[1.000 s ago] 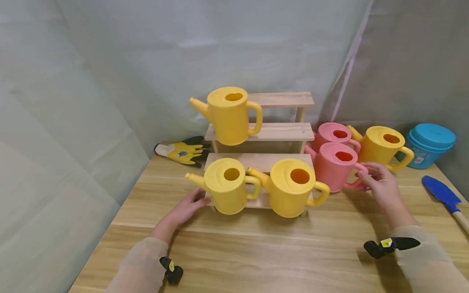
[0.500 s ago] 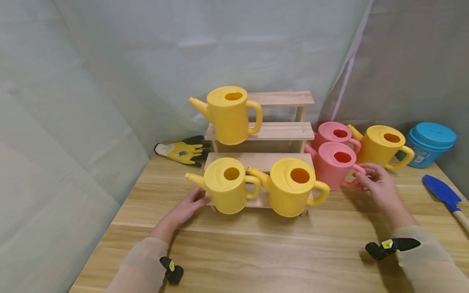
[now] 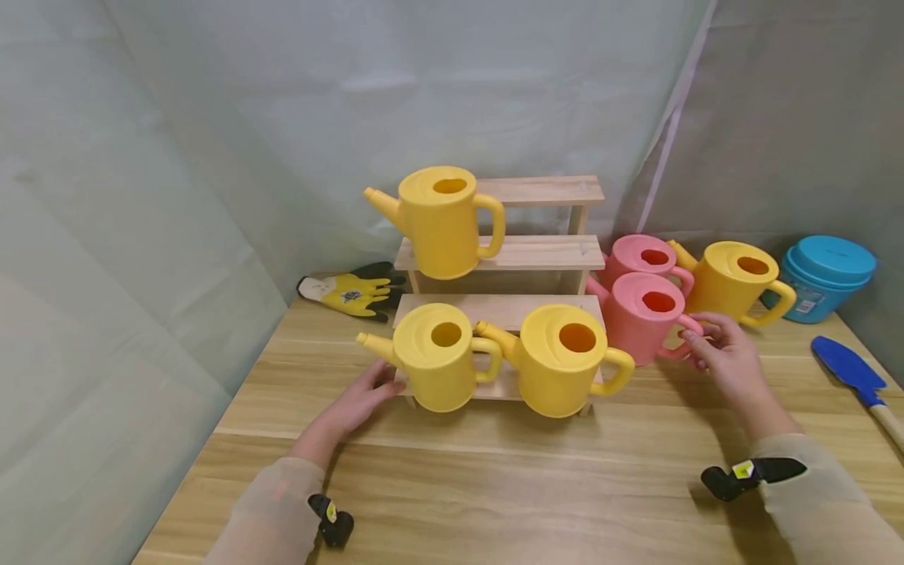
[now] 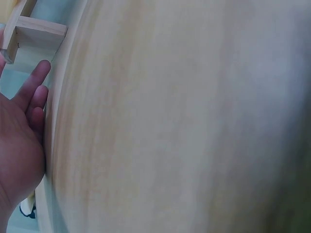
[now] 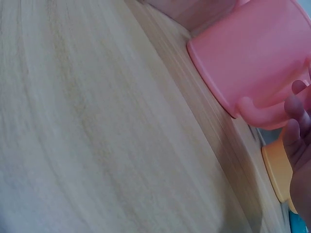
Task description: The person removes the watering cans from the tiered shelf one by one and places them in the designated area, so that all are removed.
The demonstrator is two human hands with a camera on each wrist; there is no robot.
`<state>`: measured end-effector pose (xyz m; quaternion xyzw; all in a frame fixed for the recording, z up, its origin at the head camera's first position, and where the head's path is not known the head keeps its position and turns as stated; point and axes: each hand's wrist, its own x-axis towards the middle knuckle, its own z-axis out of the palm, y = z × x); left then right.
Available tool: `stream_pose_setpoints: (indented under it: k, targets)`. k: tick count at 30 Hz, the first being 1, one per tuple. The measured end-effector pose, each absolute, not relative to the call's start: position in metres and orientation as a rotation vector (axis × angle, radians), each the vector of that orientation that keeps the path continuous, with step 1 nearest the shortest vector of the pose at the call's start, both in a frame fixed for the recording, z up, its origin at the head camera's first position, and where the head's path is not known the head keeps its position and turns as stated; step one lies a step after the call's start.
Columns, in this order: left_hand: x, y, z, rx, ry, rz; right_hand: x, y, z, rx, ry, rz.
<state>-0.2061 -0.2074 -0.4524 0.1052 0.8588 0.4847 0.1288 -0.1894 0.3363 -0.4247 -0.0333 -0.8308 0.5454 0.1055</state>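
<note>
In the head view, a tiered wooden stand (image 3: 544, 249) holds three yellow watering cans. One yellow can (image 3: 446, 227) stands higher at left. Two others, a left one (image 3: 439, 369) and a right one (image 3: 558, 373), stand on the lowest board. My left hand (image 3: 360, 404) holds the left end of that board; the can's spout partly covers its fingers. In the left wrist view, several fingers (image 4: 36, 92) extend beside the stand. My right hand (image 3: 730, 357) grips the handle of a pink watering can (image 3: 639, 322), upright against the stand's right side and touching the wooden table.
Behind the held can stands another pink can (image 3: 639, 257), with a yellow can (image 3: 730, 282) to its right. A blue lidded bucket (image 3: 826, 275) and a blue trowel (image 3: 847, 367) lie farther right. Yellow-black gloves (image 3: 349, 292) rest left of the stand. Grey sheeting (image 3: 282, 118) encloses the table's back.
The pink can in my right hand has shifted very slightly left and back, and my right hand has moved with it. My left hand stays where it was.
</note>
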Motion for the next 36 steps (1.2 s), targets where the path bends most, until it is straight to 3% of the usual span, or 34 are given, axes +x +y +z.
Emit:
stream_pose_setpoints:
  k: [19,36]
  targets:
    - [-0.207,-0.208,-0.452,0.306,2.498,1.404,-0.190,0.342,-0.414,-0.121,-2.501,1.583]
    - [-0.206,-0.208,-0.452,0.305,2.511,1.397,-0.202,0.333,-0.356,-0.228,-2.448,1.389]
